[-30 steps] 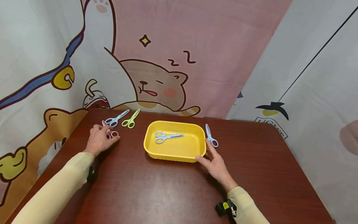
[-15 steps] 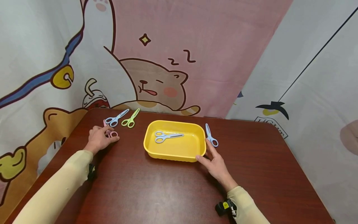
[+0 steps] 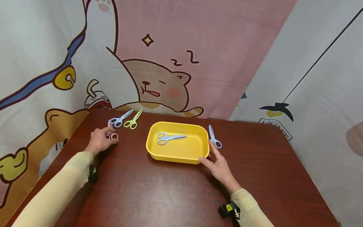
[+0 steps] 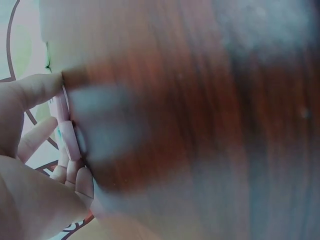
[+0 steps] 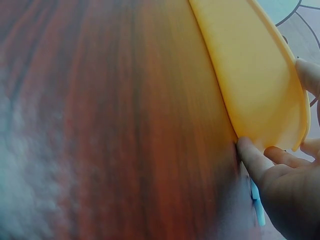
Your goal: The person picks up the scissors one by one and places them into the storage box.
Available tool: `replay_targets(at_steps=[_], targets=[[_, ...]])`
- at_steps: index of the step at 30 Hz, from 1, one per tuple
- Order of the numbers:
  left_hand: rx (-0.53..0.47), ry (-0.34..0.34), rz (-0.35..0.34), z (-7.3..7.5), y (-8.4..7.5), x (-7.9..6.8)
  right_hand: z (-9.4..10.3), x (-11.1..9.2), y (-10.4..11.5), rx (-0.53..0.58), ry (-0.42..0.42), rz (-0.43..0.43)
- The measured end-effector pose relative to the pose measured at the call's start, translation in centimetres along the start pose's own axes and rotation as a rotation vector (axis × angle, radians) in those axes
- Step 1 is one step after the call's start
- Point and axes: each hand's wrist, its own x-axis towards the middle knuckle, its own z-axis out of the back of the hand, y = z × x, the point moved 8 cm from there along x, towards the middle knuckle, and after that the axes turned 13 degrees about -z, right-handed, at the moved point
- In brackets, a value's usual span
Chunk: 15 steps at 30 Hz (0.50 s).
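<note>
At the table's left, my left hand (image 3: 100,140) pinches the handles of a pair of pink scissors (image 3: 114,136) between thumb and fingers. The pink handles (image 4: 70,137) also show in the left wrist view, with the fingers around them; the blades lie partly behind the hand in the head view. My right hand (image 3: 220,168) holds the front right corner of a yellow tray (image 3: 173,158), thumb at the front rim and fingers along the right side. Inside the tray lies one pair of blue scissors (image 3: 171,137).
Just behind the pink scissors lie blue scissors (image 3: 121,118), with green scissors (image 3: 133,119) to their right. Another blue pair (image 3: 214,137) rests right of the tray, close to my right fingertips. A printed curtain (image 3: 221,63) hangs behind the brown table (image 3: 158,195).
My left thumb and fingers have drawn closer together on the pink scissors, which have turned slightly. The blue scissors behind have been nudged a little right. Right hand and tray stay put.
</note>
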Motion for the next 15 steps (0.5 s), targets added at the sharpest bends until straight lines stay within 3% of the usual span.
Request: replay_targets(at_steps=[8,15], targets=[[-0.004,-0.022,0.007,0.16,-0.04,0.0,0.06,0.1,-0.09,-0.012,-0.002,-0.003],[0.03,-0.005,-0.029,0.34,-0.47,0.07,0.09,0.07,-0.16,-0.021,-0.006,-0.011]])
